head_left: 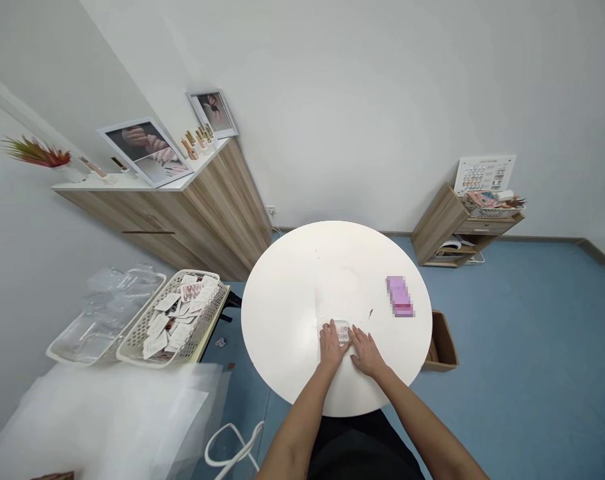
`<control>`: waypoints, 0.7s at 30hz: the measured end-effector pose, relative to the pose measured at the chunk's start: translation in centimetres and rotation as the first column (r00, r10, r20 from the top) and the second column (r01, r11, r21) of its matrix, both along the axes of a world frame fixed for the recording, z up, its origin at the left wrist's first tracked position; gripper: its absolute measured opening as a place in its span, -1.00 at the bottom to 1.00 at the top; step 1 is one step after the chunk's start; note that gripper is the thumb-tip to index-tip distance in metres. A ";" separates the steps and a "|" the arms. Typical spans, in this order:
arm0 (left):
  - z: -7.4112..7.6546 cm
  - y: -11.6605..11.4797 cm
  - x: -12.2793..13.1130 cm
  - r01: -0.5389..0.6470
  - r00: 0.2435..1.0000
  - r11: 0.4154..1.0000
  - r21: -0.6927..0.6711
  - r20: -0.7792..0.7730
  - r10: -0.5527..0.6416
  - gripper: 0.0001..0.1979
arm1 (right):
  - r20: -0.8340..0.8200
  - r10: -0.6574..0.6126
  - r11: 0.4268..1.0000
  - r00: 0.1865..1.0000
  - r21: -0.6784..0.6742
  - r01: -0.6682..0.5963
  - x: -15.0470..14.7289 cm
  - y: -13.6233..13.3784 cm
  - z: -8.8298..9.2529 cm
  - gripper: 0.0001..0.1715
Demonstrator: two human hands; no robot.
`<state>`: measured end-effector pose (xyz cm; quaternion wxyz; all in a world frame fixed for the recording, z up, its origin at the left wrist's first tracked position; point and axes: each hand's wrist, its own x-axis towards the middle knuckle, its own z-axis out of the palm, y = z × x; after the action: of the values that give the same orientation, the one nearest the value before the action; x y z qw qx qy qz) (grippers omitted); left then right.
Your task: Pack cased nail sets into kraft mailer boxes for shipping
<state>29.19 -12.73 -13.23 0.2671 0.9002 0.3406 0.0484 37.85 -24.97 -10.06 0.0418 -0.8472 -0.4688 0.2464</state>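
A small clear packet with pinkish marks [342, 331] lies on the white round table [282, 300] near its front. My left hand [331, 345] rests at the packet's left side, fingers stretched out and thumb spread toward the right. On the other side my right hand [366, 351] lies low on the tabletop, fingers apart, fingertips at the packet's right edge. Both hands look open; neither is wrapped round the packet. Whether the fingertips press on it is too small to tell. A small dark mark or scrap [370, 313] lies just beyond my right hand.
A pixelated purple object [400, 297] lies on the table's right. A cardboard box [443, 340] stands on the floor beyond that edge. To the left are a white basket of packets [127, 350] and a basket of clear plastic [62, 343]. A wooden cabinet [217, 213] stands behind.
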 end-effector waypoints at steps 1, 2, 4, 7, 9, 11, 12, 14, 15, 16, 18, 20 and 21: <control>0.0 0.0 -0.3 0.031 1.000 1.000 0.000 0.000 -0.031 -0.19 | -0.004 0.006 1.000 1.000 -0.017 -0.006 0.0 0.0 0.1 -0.02; 0.0 0.2 -0.6 0.064 0.998 0.998 0.005 -0.002 -0.064 -0.19 | -0.005 0.013 1.000 1.000 -0.026 -0.013 0.0 -0.1 0.1 -0.01; 0.2 0.5 -1.5 0.139 0.990 0.990 0.028 -0.013 -0.139 -0.22 | 0.001 0.022 0.999 1.000 -0.028 -0.022 0.1 -0.1 0.2 0.01; 0.6 1.3 -3.1 0.272 0.962 0.959 0.086 -0.051 -0.268 -0.26 | 0.038 -0.005 1.000 0.999 -0.005 0.005 0.1 -0.5 0.1 -0.02; 0.7 1.8 -4.1 0.336 0.942 0.935 0.113 -0.068 -0.330 -0.29 | 0.085 -0.090 0.996 0.992 -0.001 0.091 0.1 -1.0 -0.2 -0.08; 0.6 2.2 -4.9 0.367 0.930 0.922 0.122 -0.071 -0.360 -0.29 | 0.122 -0.182 0.982 0.976 -0.024 0.186 0.1 -1.6 -0.5 -0.12; 0.6 2.2 -5.1 0.376 0.926 0.918 0.122 -0.066 -0.371 -0.29 | 0.127 -0.206 0.976 0.970 -0.039 0.213 0.0 -1.8 -0.7 -0.12; 0.5 2.2 -5.4 0.397 0.918 0.910 0.117 -0.044 -0.394 -0.30 | 0.115 -0.199 0.977 0.973 -0.051 0.206 -0.2 -2.2 -1.1 -0.11; 0.4 2.1 -5.4 0.408 0.913 0.906 0.115 -0.030 -0.407 -0.30 | 0.105 -0.180 0.982 0.978 -0.044 0.185 -0.4 -2.3 -1.3 -0.11; 0.5 2.0 -5.4 0.417 0.909 0.902 0.114 -0.018 -0.417 -0.30 | 0.098 -0.160 0.986 0.982 -0.036 0.164 -0.6 -2.3 -1.5 -0.11; 0.7 1.8 -5.3 0.426 0.904 0.897 0.114 -0.008 -0.428 -0.30 | 0.096 -0.138 0.990 0.986 -0.023 0.141 -0.8 -2.3 -1.6 -0.12; 1.1 1.8 -5.4 0.437 0.899 0.892 0.117 -0.017 -0.438 -0.30 | 0.124 -0.146 0.989 0.981 -0.008 0.148 -1.0 -2.4 -1.4 -0.14; 1.2 1.9 -5.5 0.446 0.894 0.886 0.124 -0.024 -0.447 -0.30 | 0.150 -0.148 0.989 0.978 0.010 0.149 -1.0 -2.5 -1.2 -0.15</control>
<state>23.73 -10.84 -11.99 0.2143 0.9693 0.1202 0.0093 36.83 -27.44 -11.25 0.0241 -0.8960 -0.4059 0.1785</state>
